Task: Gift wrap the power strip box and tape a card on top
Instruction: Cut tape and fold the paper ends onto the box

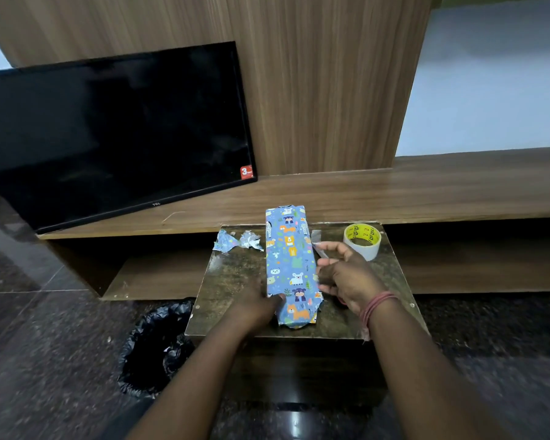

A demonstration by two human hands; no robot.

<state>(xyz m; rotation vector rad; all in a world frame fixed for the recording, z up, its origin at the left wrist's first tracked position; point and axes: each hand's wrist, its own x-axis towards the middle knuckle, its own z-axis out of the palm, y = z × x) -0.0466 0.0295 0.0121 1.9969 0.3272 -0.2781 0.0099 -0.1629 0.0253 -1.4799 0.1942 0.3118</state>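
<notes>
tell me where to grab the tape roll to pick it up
Pinch the wall of the tape roll through its open centre, coming from above. It lies flat on the small table, hole upward, to the right of the wrapped box, and nothing covers its top.

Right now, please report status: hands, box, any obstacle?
Left hand steadies wrapped box. Right hand pinches tape strip. No card seen. Paper scraps lie clear.

A left hand is pressing a wrapped box lying on a desk, while the right hand is pinching a tape strip beside a tape roll.
</notes>
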